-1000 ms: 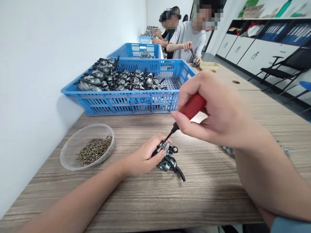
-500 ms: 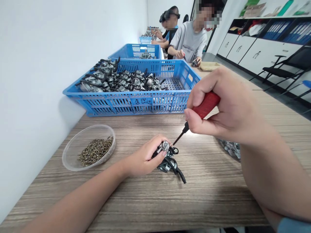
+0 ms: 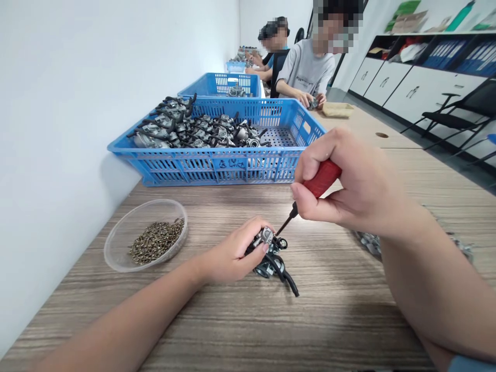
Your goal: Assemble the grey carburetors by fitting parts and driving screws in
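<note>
On the wooden table a small metal carburetor (image 3: pixel 267 236) with black hoses is gripped by my left hand (image 3: pixel 232 253), thumb on the near side and fingers behind it. My right hand (image 3: pixel 349 186) is wrapped round the red handle of a screwdriver (image 3: pixel 322 178), which slants down to the left. Its dark tip meets the top of the carburetor, beside a round black fitting; the exact contact point is too small to make out. A clear plastic bowl (image 3: pixel 116 248) of small brassy screws (image 3: pixel 155 243) stands left of my left arm.
Beyond my hands stands a blue crate (image 3: pixel 186 168) heaped with carburetors (image 3: pixel 205 129); another blue crate (image 3: pixel 217 82) is behind it. Metal parts (image 3: pixel 370 243) lie partly hidden behind my right forearm. Co-workers sit farther along, one in a grey shirt (image 3: pixel 306 67). The white wall borders the left.
The screwdriver and my right hand have shifted slightly left and down, the tip closer to the carburetor. The view has moved slightly. The grey-shirted co-worker's hands are now together at a part.
</note>
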The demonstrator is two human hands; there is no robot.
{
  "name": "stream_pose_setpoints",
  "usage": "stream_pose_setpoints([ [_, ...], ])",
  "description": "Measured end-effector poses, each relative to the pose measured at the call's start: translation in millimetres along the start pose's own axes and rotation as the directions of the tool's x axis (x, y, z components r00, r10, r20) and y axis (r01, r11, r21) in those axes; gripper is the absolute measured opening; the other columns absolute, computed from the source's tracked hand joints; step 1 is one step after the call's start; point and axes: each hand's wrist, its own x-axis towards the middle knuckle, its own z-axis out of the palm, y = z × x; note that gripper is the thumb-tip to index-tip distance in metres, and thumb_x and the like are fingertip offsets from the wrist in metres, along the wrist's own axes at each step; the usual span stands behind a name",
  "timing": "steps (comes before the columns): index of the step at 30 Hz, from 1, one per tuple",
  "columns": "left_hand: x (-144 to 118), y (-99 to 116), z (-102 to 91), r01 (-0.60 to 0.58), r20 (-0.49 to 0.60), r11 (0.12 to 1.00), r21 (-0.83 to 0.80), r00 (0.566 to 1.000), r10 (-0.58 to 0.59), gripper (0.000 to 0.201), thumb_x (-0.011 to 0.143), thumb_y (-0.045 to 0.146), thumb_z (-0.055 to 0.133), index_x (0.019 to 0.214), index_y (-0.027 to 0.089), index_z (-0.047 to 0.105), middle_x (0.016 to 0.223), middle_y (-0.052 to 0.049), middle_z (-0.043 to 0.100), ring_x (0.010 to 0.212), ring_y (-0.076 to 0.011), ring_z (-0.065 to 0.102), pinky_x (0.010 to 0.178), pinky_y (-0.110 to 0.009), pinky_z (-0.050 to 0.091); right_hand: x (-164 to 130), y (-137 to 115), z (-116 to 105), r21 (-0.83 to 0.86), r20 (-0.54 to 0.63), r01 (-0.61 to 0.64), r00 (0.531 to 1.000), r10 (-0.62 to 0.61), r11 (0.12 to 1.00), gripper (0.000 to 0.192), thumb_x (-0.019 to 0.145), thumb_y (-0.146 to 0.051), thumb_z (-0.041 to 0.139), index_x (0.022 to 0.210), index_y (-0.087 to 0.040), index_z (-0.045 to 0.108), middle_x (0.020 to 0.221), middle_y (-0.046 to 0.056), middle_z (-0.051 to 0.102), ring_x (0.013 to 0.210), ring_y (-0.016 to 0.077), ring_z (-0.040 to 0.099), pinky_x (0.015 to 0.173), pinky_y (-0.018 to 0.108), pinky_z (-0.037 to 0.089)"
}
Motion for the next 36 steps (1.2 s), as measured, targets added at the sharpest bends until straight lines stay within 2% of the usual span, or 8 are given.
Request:
stream_pose_setpoints([
  [4,0,0,0.2,0.000,0.001,1.000,0.000,1.000,0.000,0.022,0.116,0.040,0.046,0.127,0.022,0.055,0.122,-0.011,0.067,0.110,-0.0268,0.063,0.106,-0.044,0.054,2,-2,-3,0.040,-0.009,0.012,1.000,-0.012,0.999,0.033,0.085,-0.018,0.078,0.102,-0.030,0.052,0.086,-0.005,0.071,0.063,0.0171,0.064,0.057,0.034,0.048],
  [13,1,1,-0.6,-0.009,0.013,1.000,-0.016,1.000,0.009,0.022,0.117,0.039,0.045,0.126,0.022,0.055,0.126,-0.012,0.066,0.116,-0.0277,0.062,0.109,-0.044,0.051,-1,0,0,0.036,-0.002,0.019,1.000,-0.019,0.999,0.026,0.089,-0.021,0.077,0.103,-0.030,0.057,0.087,-0.005,0.071,0.066,0.0181,0.065,0.058,0.033,0.048],
  [18,1,-1,-0.3,-0.024,0.008,1.000,-0.015,1.000,0.024,0.020,0.117,0.037,0.047,0.127,0.021,0.054,0.124,-0.011,0.066,0.114,-0.0269,0.062,0.106,-0.042,0.052,-3,-5,-15,0.176,0.173,-0.038,0.985,0.007,0.984,0.026,0.097,-0.025,0.079,0.114,-0.032,0.061,0.101,0.000,0.075,0.084,0.0241,0.073,0.069,0.038,0.057],
  [22,1,-1,-0.5,-0.013,0.014,1.000,-0.027,1.000,0.013,0.022,0.118,0.037,0.047,0.130,0.020,0.055,0.120,-0.010,0.065,0.110,-0.0248,0.062,0.104,-0.040,0.052,-8,-6,-41,0.236,0.378,-0.129,0.925,0.031,0.963,0.029,0.102,-0.029,0.073,0.128,-0.030,0.059,0.123,0.007,0.073,0.108,0.0290,0.074,0.086,0.042,0.063],
  [25,0,-1,-0.6,-0.017,0.016,0.999,-0.029,1.000,0.017,0.022,0.117,0.037,0.047,0.129,0.020,0.055,0.120,-0.010,0.065,0.110,-0.0248,0.061,0.104,-0.040,0.051,-11,-1,-56,0.187,0.471,-0.163,0.880,0.057,0.969,0.031,0.105,-0.036,0.073,0.134,-0.033,0.062,0.132,0.007,0.072,0.108,0.0283,0.073,0.078,0.038,0.063],
  [27,1,0,-0.5,-0.015,0.015,0.999,-0.031,1.000,0.015,0.021,0.117,0.036,0.047,0.127,0.019,0.055,0.120,-0.010,0.064,0.110,-0.0250,0.061,0.104,-0.040,0.050,-12,2,-59,0.182,0.491,-0.164,0.869,0.055,0.969,0.028,0.106,-0.039,0.073,0.133,-0.034,0.065,0.132,0.006,0.073,0.106,0.0278,0.073,0.074,0.037,0.063],
  [31,1,-1,0.0,-0.014,0.008,1.000,-0.021,1.000,0.014,0.020,0.116,0.036,0.048,0.125,0.020,0.055,0.118,-0.009,0.064,0.108,-0.0249,0.060,0.102,-0.040,0.050,-11,-2,-57,0.210,0.483,-0.185,0.874,0.063,0.960,0.018,0.108,-0.032,0.066,0.126,-0.032,0.065,0.129,0.005,0.075,0.107,0.0267,0.073,0.078,0.039,0.063],
  [36,0,-2,0.9,-0.015,0.000,1.000,0.000,1.000,0.015,0.021,0.116,0.037,0.047,0.125,0.020,0.055,0.114,-0.008,0.063,0.105,-0.0245,0.060,0.097,-0.039,0.050,-11,-8,-58,0.167,0.487,-0.153,0.872,0.053,0.974,0.018,0.111,-0.028,0.061,0.128,-0.034,0.063,0.132,0.001,0.074,0.108,0.0216,0.073,0.079,0.035,0.061],
])
